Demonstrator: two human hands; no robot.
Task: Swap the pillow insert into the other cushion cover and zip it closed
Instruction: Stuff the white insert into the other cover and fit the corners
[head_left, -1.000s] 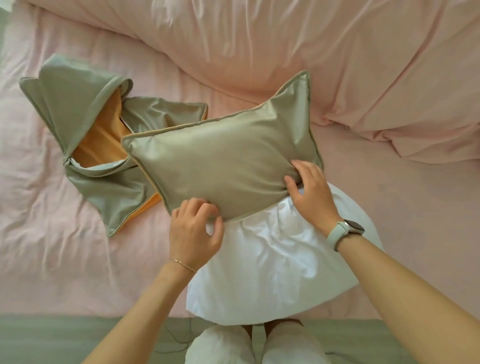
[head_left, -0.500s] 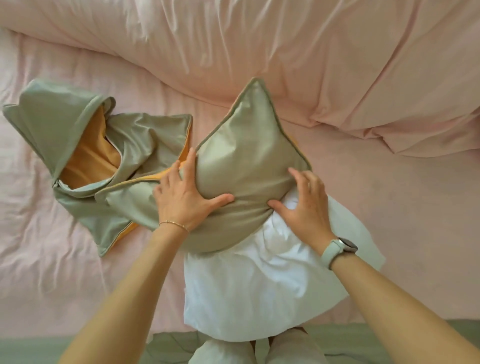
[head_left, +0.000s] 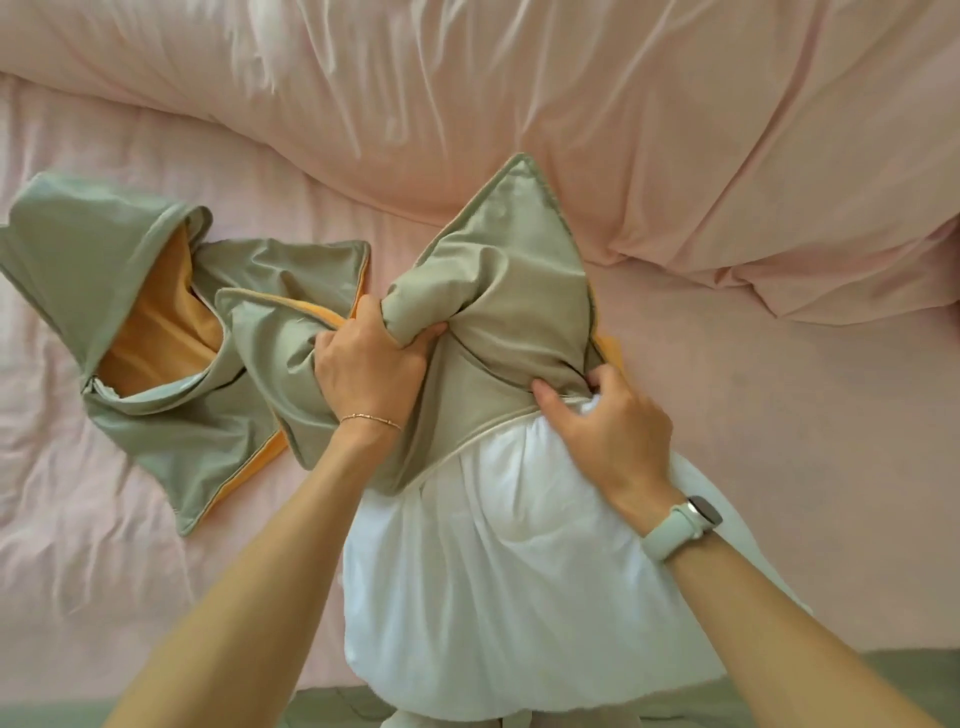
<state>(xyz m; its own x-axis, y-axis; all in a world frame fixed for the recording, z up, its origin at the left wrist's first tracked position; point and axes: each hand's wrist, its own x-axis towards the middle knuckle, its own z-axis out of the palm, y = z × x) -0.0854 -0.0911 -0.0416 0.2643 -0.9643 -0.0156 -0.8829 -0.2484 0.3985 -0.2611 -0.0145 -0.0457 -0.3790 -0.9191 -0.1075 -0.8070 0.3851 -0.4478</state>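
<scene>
A white pillow insert (head_left: 514, 571) lies on the bed in front of me, its far end still inside a beige-green cushion cover (head_left: 511, 280). My left hand (head_left: 366, 369) grips a bunched fold of that cover at its left side. My right hand (head_left: 602, 431) holds the insert at the cover's open edge, fingers curled into the white fabric. A second, empty green cover with an orange lining (head_left: 130, 301) lies crumpled to the left, its opening gaping.
A pink sheet (head_left: 779, 415) covers the bed, and a bulky pink duvet (head_left: 519, 104) is heaped along the far side. The bed's near edge and a green floor (head_left: 62, 714) show at the bottom. My knees sit below the insert.
The cover has slid farther off the insert, baring more white. My left hand went from pressing flat on the cover to clenching a fold; the cover now looks bunched and pointed.
</scene>
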